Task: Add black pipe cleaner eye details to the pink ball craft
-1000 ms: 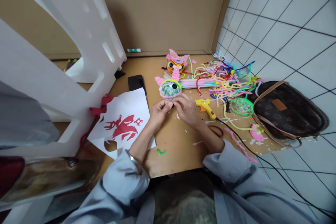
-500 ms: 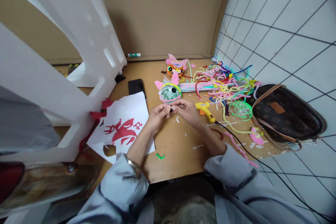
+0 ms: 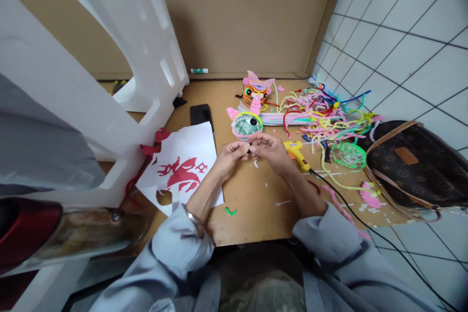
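My left hand [image 3: 230,160] and my right hand [image 3: 271,153] meet over the middle of the table, fingertips pinched together on a small black piece [image 3: 250,148]. Fingers cover most of it, so its shape is unclear. Just beyond them lies a green craft animal head [image 3: 245,126] with pink ears, a black-and-white eye and a pink and yellow edging. A yellow glue gun [image 3: 298,156] rests right of my right hand, its black cord trailing toward the lower right. A white scrap [image 3: 256,164] sits on the table below my fingers.
White paper with red cut-outs [image 3: 183,175] and a black phone [image 3: 200,114] lie left. A finished-looking orange and pink head [image 3: 255,95], a heap of pipe cleaners [image 3: 329,117] and a brown handbag [image 3: 420,165] stand toward the back and right. A white plastic barrier [image 3: 153,58] borders the left.
My view has swung slightly left, so the tabletop things appear further right. Both hands keep their pinch on the small black piece, with only slight finger movement.
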Motion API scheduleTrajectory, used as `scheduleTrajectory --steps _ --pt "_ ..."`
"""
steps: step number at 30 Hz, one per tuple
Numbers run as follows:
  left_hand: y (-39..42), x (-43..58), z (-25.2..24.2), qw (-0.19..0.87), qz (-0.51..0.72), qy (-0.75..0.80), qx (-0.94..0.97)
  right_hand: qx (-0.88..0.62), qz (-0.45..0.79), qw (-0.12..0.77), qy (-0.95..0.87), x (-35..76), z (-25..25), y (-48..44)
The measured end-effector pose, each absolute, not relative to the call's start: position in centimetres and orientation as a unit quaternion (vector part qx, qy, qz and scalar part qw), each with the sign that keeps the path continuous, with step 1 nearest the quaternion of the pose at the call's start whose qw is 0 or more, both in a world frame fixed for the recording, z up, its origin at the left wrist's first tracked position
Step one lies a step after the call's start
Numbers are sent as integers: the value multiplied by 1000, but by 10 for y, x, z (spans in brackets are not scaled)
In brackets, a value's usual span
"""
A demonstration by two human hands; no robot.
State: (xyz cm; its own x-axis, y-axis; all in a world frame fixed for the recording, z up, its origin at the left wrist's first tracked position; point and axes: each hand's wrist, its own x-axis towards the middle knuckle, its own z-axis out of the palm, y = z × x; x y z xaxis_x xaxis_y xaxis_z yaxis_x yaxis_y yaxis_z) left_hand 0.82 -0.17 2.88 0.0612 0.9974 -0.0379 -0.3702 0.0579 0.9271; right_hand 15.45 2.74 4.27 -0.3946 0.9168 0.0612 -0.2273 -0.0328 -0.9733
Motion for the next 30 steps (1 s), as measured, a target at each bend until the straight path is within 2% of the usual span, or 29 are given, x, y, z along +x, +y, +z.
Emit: scheduleTrajectory --steps 15,30 --pt "-3 2 33 618 523 378 450 -298 705 399 -505 162 44 27" --pt "-6 14 35 667 554 349 355 -307 688 430 -497 162 44 31"
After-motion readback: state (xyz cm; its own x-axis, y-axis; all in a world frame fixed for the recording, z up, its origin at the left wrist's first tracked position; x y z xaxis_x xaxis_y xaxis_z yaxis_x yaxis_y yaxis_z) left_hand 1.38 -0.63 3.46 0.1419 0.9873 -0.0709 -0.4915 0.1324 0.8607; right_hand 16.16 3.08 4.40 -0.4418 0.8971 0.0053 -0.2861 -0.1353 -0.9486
